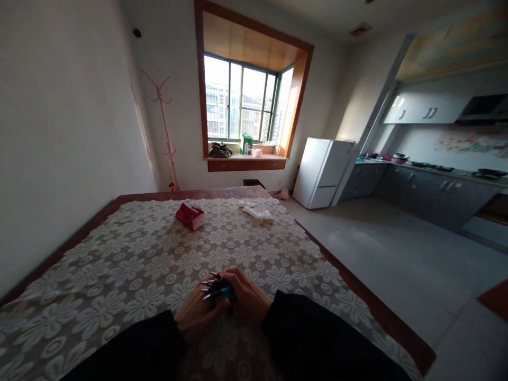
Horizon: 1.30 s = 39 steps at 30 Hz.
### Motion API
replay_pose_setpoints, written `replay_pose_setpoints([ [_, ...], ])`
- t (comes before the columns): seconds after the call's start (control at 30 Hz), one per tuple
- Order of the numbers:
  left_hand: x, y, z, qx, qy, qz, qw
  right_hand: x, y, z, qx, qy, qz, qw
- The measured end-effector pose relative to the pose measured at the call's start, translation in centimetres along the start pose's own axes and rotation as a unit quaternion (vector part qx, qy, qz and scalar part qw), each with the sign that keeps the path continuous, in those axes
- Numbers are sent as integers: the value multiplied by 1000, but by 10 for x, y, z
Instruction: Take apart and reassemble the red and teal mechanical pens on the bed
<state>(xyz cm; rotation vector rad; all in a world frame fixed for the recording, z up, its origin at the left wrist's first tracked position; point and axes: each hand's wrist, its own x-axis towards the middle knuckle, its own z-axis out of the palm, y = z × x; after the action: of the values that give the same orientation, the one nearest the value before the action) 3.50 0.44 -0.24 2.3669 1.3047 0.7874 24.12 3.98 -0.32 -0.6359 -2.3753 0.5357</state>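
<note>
Black sleeves [317,338] cross the bottom; at lower centre, left hand [201,311] and right hand [246,293] curl closely round pens [213,291], apparently keeping them bunched.

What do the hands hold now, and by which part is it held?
Several pens, apparently by their barrels, in the right hand; their metallic tips stick out. The left hand is close by; whether it grips too cannot be told.

Looks like a home: has a wooden table [416,346] under a flower-patterned cloth [190,262], a pink coat stand [163,119] and a bay window [248,100] (trimmed in wood). Opens at right onto a kitchen [416,140] — shows grey base cabinets [420,193], white wall cabinets [423,104] and, near the opening, a white refrigerator [315,169].
</note>
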Motion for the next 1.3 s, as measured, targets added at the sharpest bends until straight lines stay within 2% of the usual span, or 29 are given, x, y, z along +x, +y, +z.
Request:
replay_pose_setpoints([
  [0.13,2,0,0,-38,23,-51,998,-1,-7,8,-31,6,20,999],
  [0.23,3,0,0,-72,7,-68,995,-2,-6,8,-36,-17,33,999],
  [0.3,2,0,2,-132,3,-94,987,-2,-7,8,-35,-27,16,999],
  [0.5,-3,4,17,-299,31,-209,930,0,-13,12,-1,-22,-11,1000],
  [0.67,-1,11,17,-394,68,-197,895,-6,-12,16,22,-70,20,997],
  [0.77,0,13,14,-423,117,-176,881,-9,-14,15,46,-95,10,994],
  [0.9,2,14,6,-432,201,-176,862,-10,-21,7,73,-30,10,997],
  [1.0,6,12,-1,-460,274,-169,828,-9,-22,3,24,19,8,999],
  [1.07,8,10,-3,-470,309,-167,810,-8,-19,2,-44,6,19,999],
  [1.17,5,4,3,-456,293,-221,811,-7,-11,6,-141,-41,77,986],
  [1.3,1,-6,14,-428,203,-250,845,-6,0,10,-193,-67,111,973],
])
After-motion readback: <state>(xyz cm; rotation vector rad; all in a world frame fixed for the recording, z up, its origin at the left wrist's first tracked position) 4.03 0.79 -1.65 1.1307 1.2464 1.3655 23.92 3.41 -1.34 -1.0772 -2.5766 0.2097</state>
